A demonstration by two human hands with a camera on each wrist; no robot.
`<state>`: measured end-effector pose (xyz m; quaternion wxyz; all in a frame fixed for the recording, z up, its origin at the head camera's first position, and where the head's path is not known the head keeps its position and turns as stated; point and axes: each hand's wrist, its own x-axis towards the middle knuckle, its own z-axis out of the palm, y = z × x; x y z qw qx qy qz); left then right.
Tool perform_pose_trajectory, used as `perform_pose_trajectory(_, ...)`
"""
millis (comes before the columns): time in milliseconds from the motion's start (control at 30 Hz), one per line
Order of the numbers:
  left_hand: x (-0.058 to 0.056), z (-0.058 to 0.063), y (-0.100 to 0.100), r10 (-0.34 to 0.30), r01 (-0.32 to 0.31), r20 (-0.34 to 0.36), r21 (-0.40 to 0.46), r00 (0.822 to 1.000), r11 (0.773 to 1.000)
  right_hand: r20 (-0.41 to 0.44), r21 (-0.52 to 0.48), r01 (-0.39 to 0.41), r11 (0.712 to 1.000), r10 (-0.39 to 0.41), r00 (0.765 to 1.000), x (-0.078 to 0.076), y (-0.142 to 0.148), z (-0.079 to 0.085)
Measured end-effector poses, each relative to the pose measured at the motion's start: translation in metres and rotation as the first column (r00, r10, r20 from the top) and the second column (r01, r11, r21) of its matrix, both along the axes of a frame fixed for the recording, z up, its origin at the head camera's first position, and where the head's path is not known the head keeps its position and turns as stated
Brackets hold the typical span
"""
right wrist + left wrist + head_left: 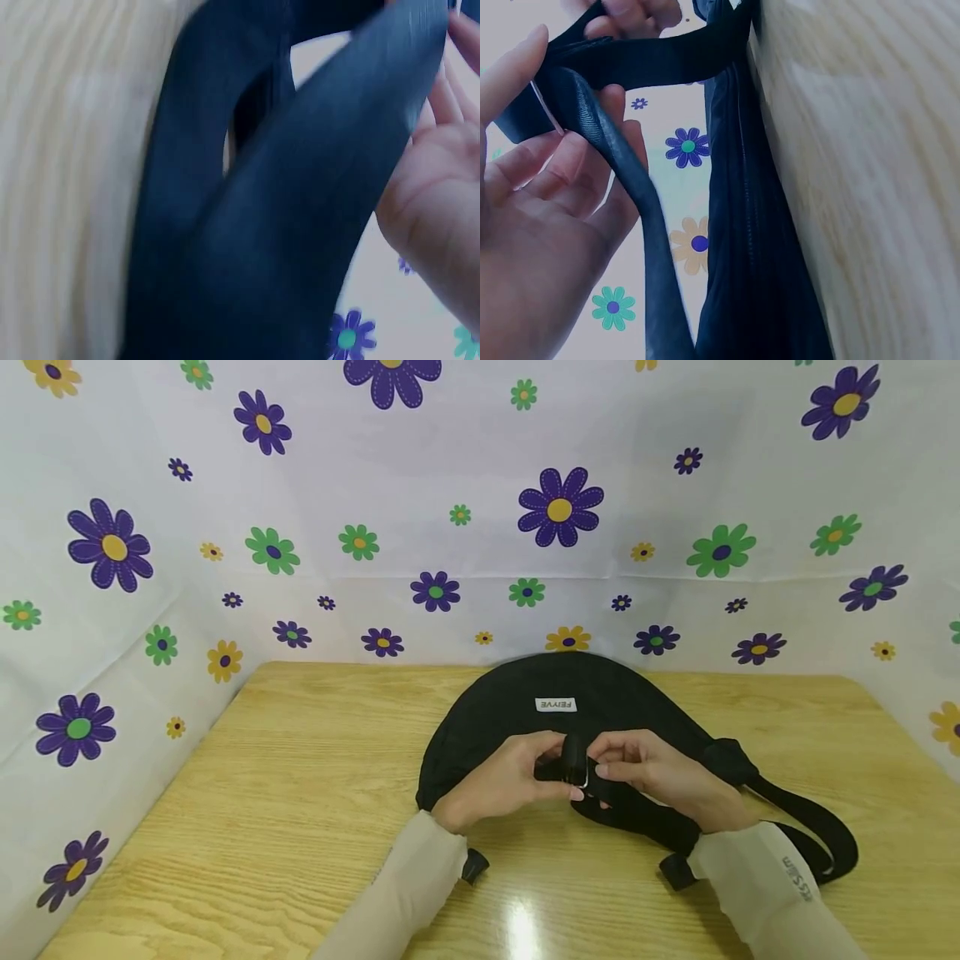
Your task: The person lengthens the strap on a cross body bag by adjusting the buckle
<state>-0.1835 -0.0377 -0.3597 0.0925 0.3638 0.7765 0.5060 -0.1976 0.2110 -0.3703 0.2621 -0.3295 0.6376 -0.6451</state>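
Note:
A black crescent-shaped bag [487, 718] with a small white label [556, 705] lies on the table. In front of it, my left hand [502, 781] pinches a metal strap slider [586, 774] threaded with black webbing, thumb on the near side. The slider's thin edge [547, 109] shows between thumb and fingers in the left wrist view. Close on the right, my right hand [660, 772] pinches the black strap [652, 818] beside the slider. Broad and blurred, the strap [300, 180] crosses the right wrist view, partly hiding the right hand [435, 187].
The wooden table [247, 802] reaches back to a white cloth [465, 452] printed with flowers. A strap loop [836, 839] lies at the bag's right. Black strap ends show beside the left sleeve [474, 866] and near the right sleeve [757, 868].

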Motion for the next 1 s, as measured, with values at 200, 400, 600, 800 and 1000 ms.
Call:
perform_pose_trajectory(200,-0.003,0.002,-0.003,0.028,-0.028,-0.022,0.013,0.999,1.0,0.037,0.072,-0.046,0.996,0.044,0.998,-0.006,0.021,-0.003)
perform_pose_trajectory(400,-0.003,0.001,-0.005,0.032,-0.031,-0.014,0.021,0.999,0.999,-0.016,0.117,-0.008,0.993,0.01,1.0,-0.008,0.03,-0.005)
perform_pose_trajectory(600,-0.001,-0.001,-0.003,0.035,-0.035,-0.011,0.022,0.999,0.999,-0.09,0.143,0.037,0.989,-0.025,0.996,-0.006,0.024,-0.005)
perform_pose_trajectory(800,0.0,-0.004,0.001,0.031,-0.031,0.007,-0.006,0.999,1.0,-0.106,0.129,0.068,0.989,-0.054,0.993,-0.002,0.011,-0.002)
perform_pose_trajectory(1000,0.001,-0.005,0.004,0.036,-0.036,0.008,-0.015,0.999,0.999,-0.074,0.076,0.094,0.993,-0.089,0.993,0.003,-0.003,0.002)
